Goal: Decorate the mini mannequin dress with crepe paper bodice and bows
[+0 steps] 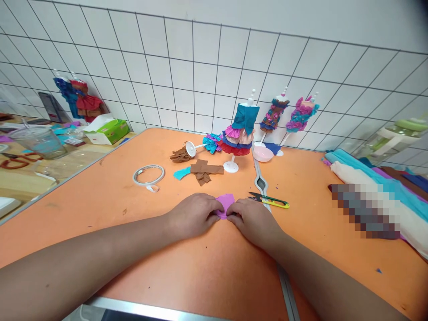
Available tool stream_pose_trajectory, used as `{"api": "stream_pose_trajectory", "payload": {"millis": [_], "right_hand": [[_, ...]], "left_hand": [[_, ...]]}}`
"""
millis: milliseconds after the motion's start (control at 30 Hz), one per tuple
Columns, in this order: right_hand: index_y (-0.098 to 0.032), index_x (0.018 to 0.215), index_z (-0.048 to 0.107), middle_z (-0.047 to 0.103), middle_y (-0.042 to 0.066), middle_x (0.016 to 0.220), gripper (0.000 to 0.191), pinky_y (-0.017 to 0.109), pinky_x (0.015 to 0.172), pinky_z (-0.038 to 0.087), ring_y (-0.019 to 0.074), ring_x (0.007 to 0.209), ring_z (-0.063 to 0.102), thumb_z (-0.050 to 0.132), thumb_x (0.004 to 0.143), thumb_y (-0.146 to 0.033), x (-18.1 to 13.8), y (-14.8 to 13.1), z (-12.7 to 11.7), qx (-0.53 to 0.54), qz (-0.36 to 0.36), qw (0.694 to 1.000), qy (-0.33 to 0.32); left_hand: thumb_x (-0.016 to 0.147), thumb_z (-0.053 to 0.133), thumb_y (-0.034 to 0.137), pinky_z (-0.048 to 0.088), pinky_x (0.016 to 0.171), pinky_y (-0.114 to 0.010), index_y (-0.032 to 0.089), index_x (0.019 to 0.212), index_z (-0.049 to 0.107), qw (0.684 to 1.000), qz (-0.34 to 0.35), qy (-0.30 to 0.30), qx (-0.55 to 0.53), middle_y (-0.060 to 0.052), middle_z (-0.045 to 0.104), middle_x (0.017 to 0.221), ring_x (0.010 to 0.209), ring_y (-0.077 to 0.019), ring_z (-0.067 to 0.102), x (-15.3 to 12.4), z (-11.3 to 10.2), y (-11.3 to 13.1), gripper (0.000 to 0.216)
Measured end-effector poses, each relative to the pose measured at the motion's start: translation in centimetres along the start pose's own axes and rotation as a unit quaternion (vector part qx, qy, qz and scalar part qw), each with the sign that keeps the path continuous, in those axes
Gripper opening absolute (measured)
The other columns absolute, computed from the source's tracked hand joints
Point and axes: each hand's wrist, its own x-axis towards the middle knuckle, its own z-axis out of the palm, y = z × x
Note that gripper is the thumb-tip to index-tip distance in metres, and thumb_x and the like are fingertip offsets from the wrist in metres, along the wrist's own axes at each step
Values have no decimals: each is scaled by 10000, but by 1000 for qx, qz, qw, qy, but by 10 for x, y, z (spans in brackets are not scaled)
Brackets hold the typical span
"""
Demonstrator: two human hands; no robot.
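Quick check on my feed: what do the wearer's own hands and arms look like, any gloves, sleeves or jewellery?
Left hand and right hand are both ungloved, with no rings or watches visible. The left forearm and right forearm show no sleeves. A small spot marks the left forearm.

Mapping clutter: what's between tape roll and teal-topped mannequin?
Head view: a blue scrap, then brown scraps, between tape roll and mannequin.

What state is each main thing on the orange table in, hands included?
Left hand, pinching purple paper
Right hand, pinching it too
Snips, lying, blades apart
Tape roll, flat, end loose
Central dress form, upright, dressed
Nearby dress form, lying sideways
Brown paper, several pieces overlapping
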Motion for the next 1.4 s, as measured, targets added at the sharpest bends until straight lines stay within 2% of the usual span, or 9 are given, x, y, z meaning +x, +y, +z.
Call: {"api": "stream_pose_trajectory", "payload": {"millis": [100,200,500,633,733,867,1067,1267,1400], "right_hand": [[-235,910,688,685,-8,849,128,251,685,346,145,815,575,575,858,-204,0,1,0,17,13,1000,1],[-228,837,691,659,-3,807,158,250,680,339,140,791,564,544,873,-182,1,1,2,7,3,1000,-5],[-220,848,653,636,15,837,181,269,644,314,162,812,555,491,926,-231,-2,-6,5,-82,9,997,1],[-230,902,649,656,18,847,183,279,637,315,176,817,568,478,943,-281,-1,-4,5,-97,17,995,5],[-238,893,661,649,18,857,193,278,658,325,174,831,565,476,945,-264,-1,-4,6,-102,4,995,-3],[-218,865,648,632,31,892,218,280,659,327,172,837,544,449,954,-232,-1,-4,7,-123,-17,992,19],[-227,901,628,645,19,805,191,291,606,301,183,770,550,453,959,-274,-2,-5,8,-153,-8,988,13],[-213,862,640,638,27,839,234,290,632,328,179,814,563,438,966,-268,0,-3,11,-144,-13,989,18],[-210,862,640,640,30,896,230,288,654,344,179,854,560,438,965,-246,0,-3,12,-145,-32,988,35]], "left_hand": [[863,510,170,445,701,-297,213,930,691,1000,-15,-8,19,-15,695,863,797,-178,631,0,0,2,198],[871,492,177,447,689,-305,203,873,696,999,-21,-19,38,-22,676,821,763,-176,619,0,-1,5,205],[897,522,258,438,749,-347,192,856,696,995,9,10,95,-50,669,818,798,-203,604,0,2,11,191],[923,491,249,428,723,-340,196,924,673,997,-2,17,80,-31,694,780,742,-192,628,1,5,8,190],[914,509,228,418,721,-336,203,886,691,997,-7,7,82,-26,690,775,744,-188,629,2,5,5,186],[929,486,236,413,723,-339,208,877,706,996,-7,8,92,-40,671,824,795,-197,602,3,4,5,227],[924,495,236,412,746,-350,203,900,696,995,-3,8,104,-38,672,800,805,-205,589,2,2,6,206],[930,496,239,401,733,-345,201,879,707,994,-14,18,111,-40,666,754,770,-198,590,3,5,3,221],[927,496,232,399,724,-335,203,877,708,993,-7,22,114,-45,658,795,813,-201,578,4,6,2,220]]}}
